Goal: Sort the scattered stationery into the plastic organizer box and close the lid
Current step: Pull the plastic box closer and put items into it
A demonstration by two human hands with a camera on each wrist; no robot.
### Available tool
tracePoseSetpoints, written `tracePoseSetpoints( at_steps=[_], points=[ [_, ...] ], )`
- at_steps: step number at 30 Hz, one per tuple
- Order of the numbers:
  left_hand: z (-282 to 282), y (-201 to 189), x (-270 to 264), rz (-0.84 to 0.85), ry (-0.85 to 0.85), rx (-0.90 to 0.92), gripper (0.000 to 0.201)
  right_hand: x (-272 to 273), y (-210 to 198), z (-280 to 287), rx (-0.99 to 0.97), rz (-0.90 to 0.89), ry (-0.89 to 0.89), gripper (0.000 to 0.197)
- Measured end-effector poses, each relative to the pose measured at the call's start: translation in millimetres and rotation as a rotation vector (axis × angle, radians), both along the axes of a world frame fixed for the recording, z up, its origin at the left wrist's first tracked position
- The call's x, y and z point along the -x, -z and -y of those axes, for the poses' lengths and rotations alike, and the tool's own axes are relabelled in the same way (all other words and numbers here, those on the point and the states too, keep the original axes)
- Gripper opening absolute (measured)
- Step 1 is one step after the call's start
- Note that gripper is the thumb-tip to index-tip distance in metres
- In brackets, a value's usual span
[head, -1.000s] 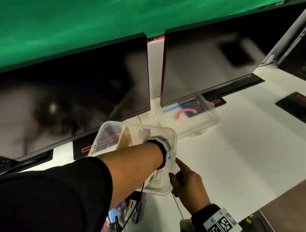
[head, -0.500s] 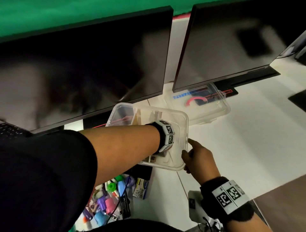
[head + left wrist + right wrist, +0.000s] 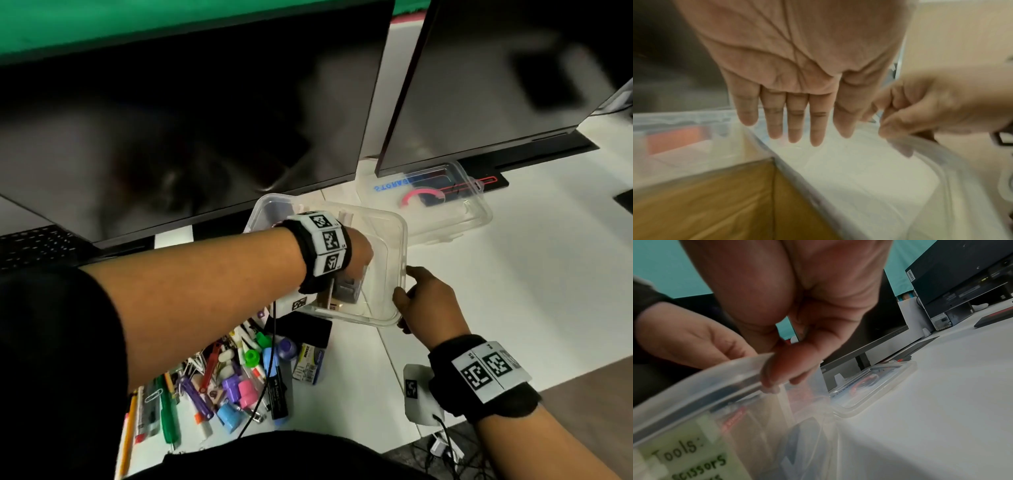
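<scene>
Moved since before: more of the stationery pile (image 3: 233, 380) showed at the bottom of the head view than half a second ago, and the left hand (image 3: 356, 250) stayed reaching into the box while the right hand (image 3: 424, 305) kept its hold on the rim
Box: the clear plastic organizer box (image 3: 394, 226) sat on the white table (image 3: 513, 291), just in front of two dark monitors (image 3: 191, 120), with its top open
Inside the box: a thin clear wall split it into parts, and a brown cardboard piece (image 3: 715, 199) lay in the part nearest the left wrist
Label: a pale green note on the box side read "Tools:" and "scissors" (image 3: 688, 457)
Left hand: it was down inside the box with all the fingers (image 3: 795, 120) straight and side by side, and it held nothing
Right hand: its thumb and curled fingers (image 3: 781, 369) pinched the near right rim of the box
Lid: the clear lid (image 3: 476, 212) lay flat on the table behind and to the right of the box, apart from it, with blue letters and a pink curved mark on it
Stationery: pens, markers, clips, a purple glue stick and small coloured bits lay in a heap on the table, near the front left of the box and outside it
</scene>
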State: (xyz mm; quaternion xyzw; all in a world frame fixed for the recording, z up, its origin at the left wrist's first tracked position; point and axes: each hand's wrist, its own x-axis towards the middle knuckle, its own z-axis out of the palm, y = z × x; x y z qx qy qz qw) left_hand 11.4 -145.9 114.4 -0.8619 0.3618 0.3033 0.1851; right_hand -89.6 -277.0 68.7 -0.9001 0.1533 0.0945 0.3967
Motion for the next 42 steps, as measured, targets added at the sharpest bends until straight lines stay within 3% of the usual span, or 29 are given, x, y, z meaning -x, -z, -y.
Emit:
tracePoseSetpoints(
  at_steps=[3,7,11,14,16,18,22,29,34,42],
  points=[
    [-37,-21,6,0.025,-0.226,0.294,0.036,0,-6,-2,0.173,0.018,-0.024,0.044],
    [-120,-29,22,0.075,-0.398,0.496,0.031,8,-25,-28,0.312,0.286,-0.020,0.034],
    [-205,-19,51,0.140,-0.594,0.572,0.030,29,-35,-89,0.273,0.441,-0.356,0.006],
    [-262,-1,81,0.133,-0.706,0.519,0.029,44,-14,-129,0.450,0.183,-0.611,0.015],
    [-290,12,104,0.102,-0.755,0.499,0.031,48,10,-139,0.565,-0.027,-0.596,0.026],
    [-307,23,121,0.075,-0.773,0.528,0.036,48,35,-139,0.581,-0.120,-0.529,0.037],
    [-299,37,122,0.085,-0.698,0.616,0.042,48,72,-134,0.551,-0.135,-0.461,0.055],
    [-231,31,89,0.148,-0.510,0.702,0.048,39,76,-149,0.516,-0.176,-0.298,0.049],
    [-217,34,74,0.165,-0.428,0.624,0.041,34,75,-151,0.497,-0.221,-0.235,0.050],
    [-212,38,62,0.087,-0.529,0.654,0.027,32,68,-142,0.413,-0.158,-0.287,0.051]
  ],
)
